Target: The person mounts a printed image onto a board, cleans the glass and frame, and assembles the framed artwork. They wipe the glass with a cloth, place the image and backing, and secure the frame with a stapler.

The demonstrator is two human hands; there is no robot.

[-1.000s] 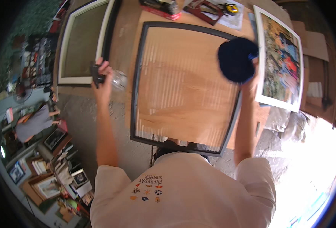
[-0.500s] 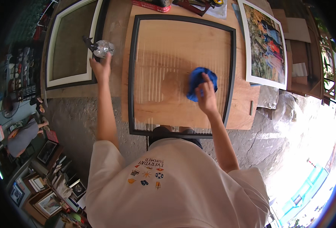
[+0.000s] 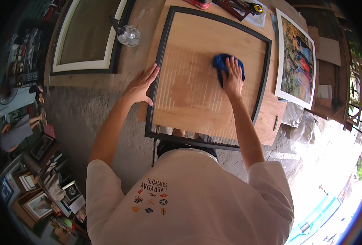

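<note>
A large black picture frame [image 3: 161, 61] with a glass pane lies flat on a wooden table [image 3: 136, 71]. My right hand [image 3: 233, 79] presses a blue cloth [image 3: 219, 62] onto the upper right part of the glass. My left hand [image 3: 142, 86] rests flat with spread fingers at the frame's left edge and holds nothing. A clear spray bottle [image 3: 127, 34] stands on the table above my left hand, apart from it.
A second frame with a white inner border [image 3: 87, 65] lies at the table's left. A colourful print [image 3: 296, 61] lies to the right, a tape measure [image 3: 256, 8] and tools at the far edge. Framed pictures [image 3: 38, 200] are stacked on the floor at lower left, near another person [image 3: 15, 132].
My left hand has let go of the spray bottle, which now stands on the table, and moved down to the frame's left edge. My right hand keeps the cloth on the glass.
</note>
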